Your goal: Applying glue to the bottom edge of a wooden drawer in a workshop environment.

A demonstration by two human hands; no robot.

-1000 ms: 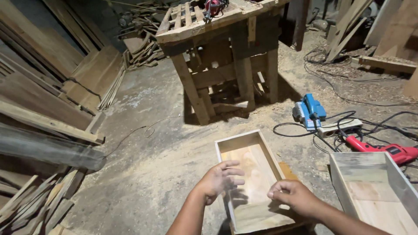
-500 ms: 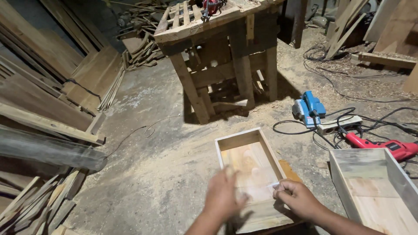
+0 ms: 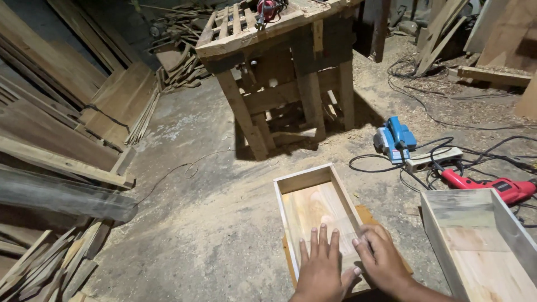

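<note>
A shallow wooden box (image 3: 305, 179) with pale sides lies on the dusty floor in front of me. My left hand (image 3: 321, 267) rests flat inside it, fingers spread on the bottom panel. My right hand (image 3: 381, 258) lies beside it over the box's right wall, fingers curled toward the panel. Neither hand grips anything that I can see. A thin brown board (image 3: 366, 213) pokes out from under the box on its right side.
A second wooden box (image 3: 506, 221) sits at the right. Beyond it lie a red power tool (image 3: 492, 187), a blue planer (image 3: 396, 136), a power strip (image 3: 433, 159) and tangled cables. A rough workbench (image 3: 279, 72) stands ahead. Planks (image 3: 61, 140) are stacked along the left.
My left hand has come down from hovering above the box and now lies flat on its bottom. My right hand has shifted slightly left toward it.
</note>
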